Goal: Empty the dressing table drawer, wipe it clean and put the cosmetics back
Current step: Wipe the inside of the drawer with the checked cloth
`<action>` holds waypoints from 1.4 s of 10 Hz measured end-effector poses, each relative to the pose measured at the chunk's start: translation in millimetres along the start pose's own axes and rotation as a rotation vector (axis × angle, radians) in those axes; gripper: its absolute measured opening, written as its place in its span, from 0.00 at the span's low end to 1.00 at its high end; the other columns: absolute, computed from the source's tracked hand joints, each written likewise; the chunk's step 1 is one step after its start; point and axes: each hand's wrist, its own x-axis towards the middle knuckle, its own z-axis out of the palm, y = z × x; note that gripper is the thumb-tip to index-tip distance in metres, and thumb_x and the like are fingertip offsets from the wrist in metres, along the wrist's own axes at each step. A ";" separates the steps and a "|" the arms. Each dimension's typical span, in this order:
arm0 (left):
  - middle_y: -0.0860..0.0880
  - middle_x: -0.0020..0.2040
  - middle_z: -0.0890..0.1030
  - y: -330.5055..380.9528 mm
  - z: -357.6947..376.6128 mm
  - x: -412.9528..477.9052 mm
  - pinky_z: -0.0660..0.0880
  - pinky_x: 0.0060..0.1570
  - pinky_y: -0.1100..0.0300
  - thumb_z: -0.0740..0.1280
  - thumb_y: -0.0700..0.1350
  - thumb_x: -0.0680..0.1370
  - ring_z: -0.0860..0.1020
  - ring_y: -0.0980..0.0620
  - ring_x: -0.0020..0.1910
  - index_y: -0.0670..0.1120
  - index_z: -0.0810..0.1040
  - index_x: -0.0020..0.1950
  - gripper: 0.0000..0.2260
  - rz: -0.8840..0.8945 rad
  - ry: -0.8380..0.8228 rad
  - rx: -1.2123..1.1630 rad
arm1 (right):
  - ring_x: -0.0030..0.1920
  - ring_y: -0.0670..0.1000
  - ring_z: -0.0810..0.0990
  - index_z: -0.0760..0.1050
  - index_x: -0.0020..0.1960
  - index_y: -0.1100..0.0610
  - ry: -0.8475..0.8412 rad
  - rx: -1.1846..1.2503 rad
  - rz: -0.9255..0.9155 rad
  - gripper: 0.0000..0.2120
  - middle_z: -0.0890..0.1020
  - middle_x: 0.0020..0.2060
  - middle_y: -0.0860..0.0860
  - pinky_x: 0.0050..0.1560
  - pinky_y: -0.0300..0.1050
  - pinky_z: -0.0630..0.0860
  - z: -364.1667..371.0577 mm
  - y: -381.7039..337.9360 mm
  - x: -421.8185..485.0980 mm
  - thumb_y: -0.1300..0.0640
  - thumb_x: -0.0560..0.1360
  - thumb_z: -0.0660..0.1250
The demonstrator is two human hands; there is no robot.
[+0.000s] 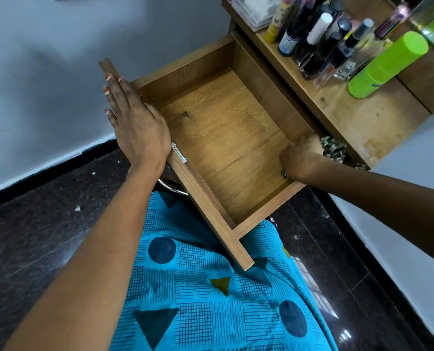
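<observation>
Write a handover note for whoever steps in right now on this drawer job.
Left hand: flat on the drawer front, steadying it.
Right hand: at the drawer's right wall, apparently gripping the cloth.
Drawer is open and empty; cosmetics stand on the table.
Done: emptying. Wiping looks under way.
Left: finish wiping, put the cosmetics back.
</observation>
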 end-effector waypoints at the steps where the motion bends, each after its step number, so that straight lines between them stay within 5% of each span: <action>1: 0.44 0.77 0.47 0.5 -0.2 -0.2 0.44 0.74 0.53 0.49 0.41 0.81 0.46 0.47 0.76 0.41 0.47 0.75 0.23 -0.005 -0.004 0.010 | 0.66 0.53 0.69 0.71 0.63 0.56 0.013 0.055 -0.012 0.15 0.73 0.64 0.53 0.62 0.46 0.64 1.4 0.9 3.6 0.58 0.80 0.53; 3: 0.44 0.77 0.47 1.7 -2.6 -1.4 0.44 0.74 0.53 0.49 0.41 0.81 0.45 0.47 0.76 0.40 0.47 0.75 0.23 -0.008 -0.016 0.015 | 0.69 0.57 0.64 0.65 0.69 0.58 -0.032 -0.030 0.028 0.18 0.68 0.69 0.56 0.66 0.49 0.62 -5.7 3.5 4.7 0.56 0.80 0.52; 8: 0.44 0.77 0.46 2.0 0.3 -0.2 0.44 0.75 0.54 0.49 0.41 0.81 0.45 0.48 0.76 0.40 0.47 0.75 0.23 -0.013 -0.017 -0.002 | 0.66 0.53 0.69 0.69 0.65 0.57 0.087 -0.084 -0.096 0.15 0.74 0.63 0.54 0.61 0.46 0.67 4.4 5.3 12.3 0.58 0.79 0.58; 10: 0.44 0.77 0.46 1.6 1.3 0.8 0.44 0.74 0.54 0.49 0.41 0.81 0.45 0.48 0.76 0.41 0.47 0.75 0.23 -0.015 -0.014 -0.011 | 0.58 0.55 0.75 0.70 0.62 0.59 0.240 -0.045 -0.145 0.13 0.76 0.57 0.56 0.51 0.46 0.70 -29.3 13.3 30.7 0.61 0.78 0.57; 13: 0.44 0.77 0.47 1.0 0.8 -0.3 0.44 0.74 0.54 0.49 0.41 0.81 0.46 0.47 0.76 0.41 0.47 0.75 0.23 -0.006 0.003 -0.014 | 0.59 0.54 0.70 0.71 0.60 0.55 0.719 -0.571 -0.294 0.13 0.77 0.55 0.53 0.53 0.46 0.69 -71.7 18.2 71.8 0.55 0.77 0.58; 14: 0.44 0.77 0.47 0.7 0.8 -0.7 0.44 0.74 0.53 0.49 0.41 0.81 0.46 0.47 0.76 0.41 0.48 0.75 0.23 -0.003 0.002 -0.020 | 0.64 0.54 0.68 0.70 0.64 0.53 0.629 -0.648 -0.335 0.15 0.74 0.61 0.53 0.59 0.48 0.68 -49.9 23.1 62.0 0.54 0.77 0.58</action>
